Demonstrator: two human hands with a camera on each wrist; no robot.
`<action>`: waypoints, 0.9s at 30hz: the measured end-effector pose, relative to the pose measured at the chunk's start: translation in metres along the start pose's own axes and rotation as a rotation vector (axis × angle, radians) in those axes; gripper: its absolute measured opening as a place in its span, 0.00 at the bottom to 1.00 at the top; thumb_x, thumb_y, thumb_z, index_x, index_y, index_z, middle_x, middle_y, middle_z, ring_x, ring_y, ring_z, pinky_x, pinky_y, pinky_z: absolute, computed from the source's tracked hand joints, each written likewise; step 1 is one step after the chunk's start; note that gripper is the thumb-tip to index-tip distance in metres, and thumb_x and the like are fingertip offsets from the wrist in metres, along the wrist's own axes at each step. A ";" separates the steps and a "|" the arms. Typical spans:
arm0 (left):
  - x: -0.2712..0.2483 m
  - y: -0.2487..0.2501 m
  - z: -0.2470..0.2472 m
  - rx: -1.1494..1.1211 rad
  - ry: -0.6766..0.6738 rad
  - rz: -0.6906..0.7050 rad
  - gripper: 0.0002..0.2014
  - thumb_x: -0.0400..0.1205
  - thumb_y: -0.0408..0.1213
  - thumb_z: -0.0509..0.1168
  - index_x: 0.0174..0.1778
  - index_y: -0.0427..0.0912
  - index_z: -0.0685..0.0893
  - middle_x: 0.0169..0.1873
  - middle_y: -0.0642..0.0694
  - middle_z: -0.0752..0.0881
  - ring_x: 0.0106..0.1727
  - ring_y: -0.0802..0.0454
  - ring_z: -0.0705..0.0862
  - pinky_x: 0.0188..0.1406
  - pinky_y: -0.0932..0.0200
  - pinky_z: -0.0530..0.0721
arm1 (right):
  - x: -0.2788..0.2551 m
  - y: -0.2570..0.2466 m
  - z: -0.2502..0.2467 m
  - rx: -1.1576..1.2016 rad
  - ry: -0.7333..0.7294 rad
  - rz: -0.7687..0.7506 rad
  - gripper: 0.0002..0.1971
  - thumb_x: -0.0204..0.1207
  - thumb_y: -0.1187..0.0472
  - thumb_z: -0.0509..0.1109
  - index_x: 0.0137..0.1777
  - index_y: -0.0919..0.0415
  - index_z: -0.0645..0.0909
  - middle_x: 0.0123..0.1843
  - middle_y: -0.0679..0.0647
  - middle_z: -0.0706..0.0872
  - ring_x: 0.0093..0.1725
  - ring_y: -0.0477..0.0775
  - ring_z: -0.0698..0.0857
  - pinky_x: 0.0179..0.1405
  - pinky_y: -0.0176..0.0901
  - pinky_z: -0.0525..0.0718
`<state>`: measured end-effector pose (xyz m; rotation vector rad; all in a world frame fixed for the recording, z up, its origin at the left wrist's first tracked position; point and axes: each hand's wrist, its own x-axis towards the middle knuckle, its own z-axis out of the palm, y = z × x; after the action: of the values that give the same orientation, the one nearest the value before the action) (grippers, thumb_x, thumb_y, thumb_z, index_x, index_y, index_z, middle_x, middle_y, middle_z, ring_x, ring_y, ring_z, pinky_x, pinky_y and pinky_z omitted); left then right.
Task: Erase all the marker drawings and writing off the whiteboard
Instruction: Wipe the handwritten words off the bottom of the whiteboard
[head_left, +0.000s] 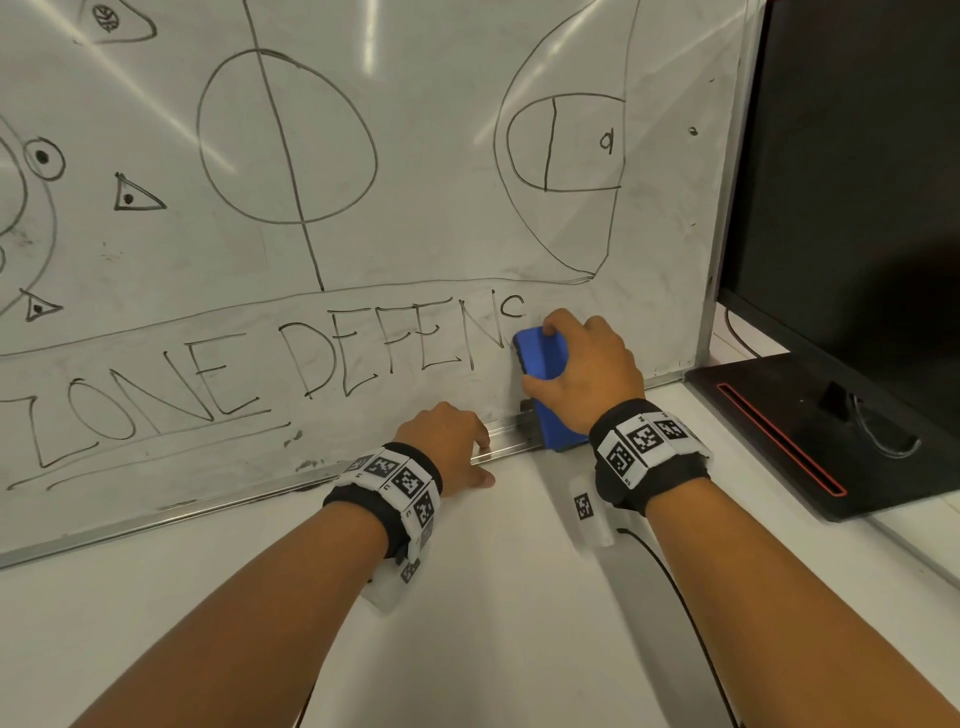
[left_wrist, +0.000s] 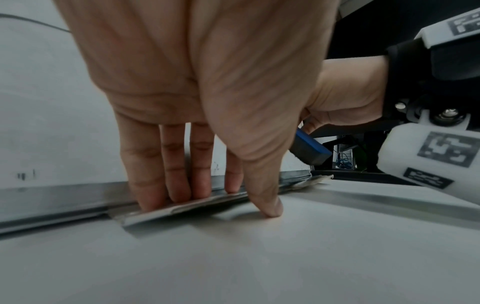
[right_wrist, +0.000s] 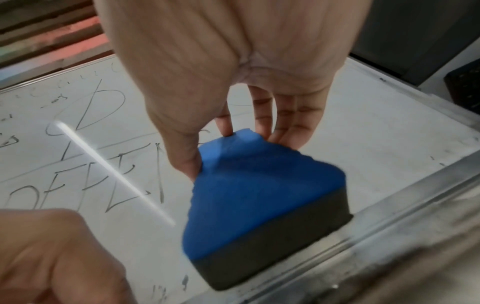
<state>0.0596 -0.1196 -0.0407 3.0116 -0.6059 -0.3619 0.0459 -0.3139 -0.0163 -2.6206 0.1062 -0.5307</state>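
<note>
A whiteboard (head_left: 426, 156) leans upright on a white table, covered in black marker circles, triangles and the words "ZONE DEFENC" (head_left: 291, 364). My right hand (head_left: 582, 364) grips a blue eraser (head_left: 545, 384) with a dark felt base (right_wrist: 267, 253), pressed flat on the board's lower right, just after the last letters. My left hand (head_left: 452, 447) rests with straight fingers (left_wrist: 176, 181) on the board's metal bottom rail (left_wrist: 64, 197), thumb on the table.
A black monitor (head_left: 857, 171) on a black stand (head_left: 810, 431) sits close to the board's right edge. A black cable (head_left: 675, 587) trails over the white table (head_left: 493, 623) beneath my right forearm.
</note>
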 end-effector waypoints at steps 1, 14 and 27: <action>0.000 0.000 0.000 -0.005 0.000 0.001 0.26 0.73 0.60 0.76 0.65 0.57 0.84 0.59 0.48 0.83 0.56 0.47 0.85 0.59 0.49 0.85 | 0.001 0.000 0.000 0.002 -0.019 0.003 0.28 0.66 0.42 0.78 0.63 0.44 0.70 0.53 0.52 0.74 0.44 0.56 0.78 0.37 0.47 0.78; 0.000 0.000 0.000 -0.018 -0.003 0.025 0.26 0.75 0.59 0.75 0.67 0.54 0.84 0.61 0.47 0.82 0.58 0.47 0.84 0.60 0.49 0.85 | 0.002 0.004 -0.005 0.039 -0.014 0.015 0.27 0.66 0.44 0.79 0.62 0.45 0.72 0.52 0.52 0.74 0.46 0.57 0.79 0.36 0.44 0.73; -0.002 0.001 0.002 -0.025 0.001 0.030 0.25 0.76 0.56 0.75 0.68 0.53 0.84 0.63 0.47 0.81 0.58 0.48 0.84 0.62 0.50 0.84 | 0.003 0.008 -0.006 0.135 0.150 0.059 0.28 0.71 0.44 0.77 0.69 0.47 0.73 0.56 0.53 0.75 0.47 0.53 0.76 0.43 0.44 0.74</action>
<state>0.0567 -0.1192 -0.0420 2.9750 -0.6409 -0.3638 0.0463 -0.3239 -0.0134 -2.4376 0.1884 -0.6889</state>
